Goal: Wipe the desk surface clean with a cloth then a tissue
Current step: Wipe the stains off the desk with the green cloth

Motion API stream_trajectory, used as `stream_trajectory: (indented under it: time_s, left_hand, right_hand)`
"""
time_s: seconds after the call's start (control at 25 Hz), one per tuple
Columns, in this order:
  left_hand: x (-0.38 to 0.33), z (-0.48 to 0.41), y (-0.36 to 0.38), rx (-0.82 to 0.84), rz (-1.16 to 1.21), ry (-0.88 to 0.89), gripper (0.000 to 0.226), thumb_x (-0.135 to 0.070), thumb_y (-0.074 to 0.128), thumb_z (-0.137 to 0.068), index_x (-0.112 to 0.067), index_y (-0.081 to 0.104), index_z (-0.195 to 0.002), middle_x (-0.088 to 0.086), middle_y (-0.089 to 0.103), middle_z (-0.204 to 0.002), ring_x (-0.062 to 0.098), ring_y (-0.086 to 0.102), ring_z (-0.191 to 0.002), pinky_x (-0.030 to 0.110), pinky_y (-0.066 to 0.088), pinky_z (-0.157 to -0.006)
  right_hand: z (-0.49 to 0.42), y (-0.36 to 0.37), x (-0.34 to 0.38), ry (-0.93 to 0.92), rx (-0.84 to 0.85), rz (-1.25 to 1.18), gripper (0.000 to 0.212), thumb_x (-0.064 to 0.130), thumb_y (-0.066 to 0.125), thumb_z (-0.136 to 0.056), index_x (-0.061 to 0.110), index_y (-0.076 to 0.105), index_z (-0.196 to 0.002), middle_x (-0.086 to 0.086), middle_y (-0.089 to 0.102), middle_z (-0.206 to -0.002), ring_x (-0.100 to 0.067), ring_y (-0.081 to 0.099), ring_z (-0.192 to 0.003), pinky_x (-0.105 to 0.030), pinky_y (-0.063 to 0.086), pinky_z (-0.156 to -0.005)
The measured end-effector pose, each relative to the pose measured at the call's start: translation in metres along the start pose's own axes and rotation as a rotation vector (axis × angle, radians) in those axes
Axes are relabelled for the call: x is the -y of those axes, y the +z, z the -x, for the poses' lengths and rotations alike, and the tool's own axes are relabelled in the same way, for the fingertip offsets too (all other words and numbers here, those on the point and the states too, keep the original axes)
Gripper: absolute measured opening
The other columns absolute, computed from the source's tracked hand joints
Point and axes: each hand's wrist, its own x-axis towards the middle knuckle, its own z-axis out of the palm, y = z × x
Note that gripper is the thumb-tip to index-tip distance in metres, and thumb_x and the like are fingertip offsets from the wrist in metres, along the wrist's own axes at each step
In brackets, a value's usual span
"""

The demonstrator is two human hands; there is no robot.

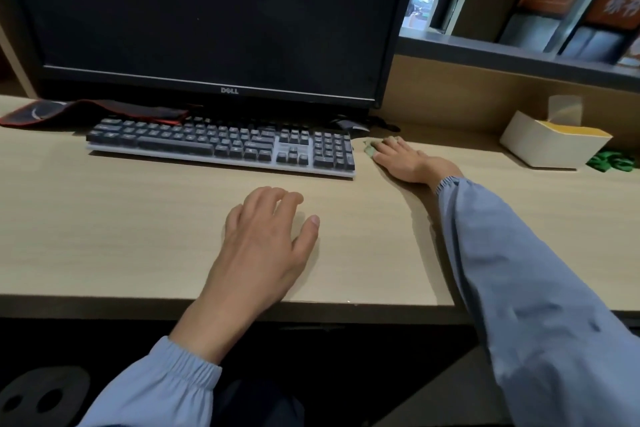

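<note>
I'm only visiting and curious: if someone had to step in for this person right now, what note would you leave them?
Left hand: rests on the desk in front of the keyboard and holds nothing.
Right hand: fingers pressed flat on a small green cloth just right of the keyboard.
A box that looks like the tissues stands farther right, untouched.
Done: the cloth is in use; how much is wiped cannot be told.
Left: finish with the cloth, then wipe with a tissue.

Dim indoor light, soft blur, edges warped
</note>
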Motion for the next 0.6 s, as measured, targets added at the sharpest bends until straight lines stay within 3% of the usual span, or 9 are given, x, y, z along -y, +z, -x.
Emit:
stream_trajectory:
  time_s: [0.16,0.36,0.6]
  left_hand:
    - [0.0,0.004,0.001,-0.042,0.028,0.009,0.046,-0.05,0.035,-0.106,-0.023,0.052,-0.14,-0.009,0.051,-0.141,0.011,0.035,-0.137,0.039,0.028,-0.115]
    - [0.004,0.018,-0.01,-0.187,0.154,0.136,0.022,-0.025,0.051,-0.105,-0.018,0.063,-0.122,-0.006,0.061,-0.121,0.012,0.047,-0.121,0.038,0.04,-0.106]
    - [0.048,0.053,-0.034,-0.293,0.035,0.134,0.017,-0.017,0.055,-0.101,-0.014,0.067,-0.113,-0.001,0.065,-0.112,0.022,0.059,-0.108,0.043,0.046,-0.094]
  right_hand:
    - [0.079,0.019,0.003,-0.095,0.039,-0.007,0.059,0.062,0.009,-0.103,0.044,-0.002,-0.159,0.011,-0.009,-0.169,-0.014,-0.014,-0.154,-0.052,-0.002,-0.123]
    - [0.191,0.048,0.016,-0.166,0.044,0.013,0.055,0.057,0.009,-0.105,0.047,-0.007,-0.157,0.018,-0.017,-0.165,-0.006,-0.022,-0.151,-0.043,-0.008,-0.124]
    - [0.235,0.065,0.077,-0.281,-0.011,0.011,0.055,0.06,0.006,-0.102,0.052,-0.005,-0.155,0.026,-0.018,-0.163,0.003,-0.026,-0.147,-0.04,-0.008,-0.125]
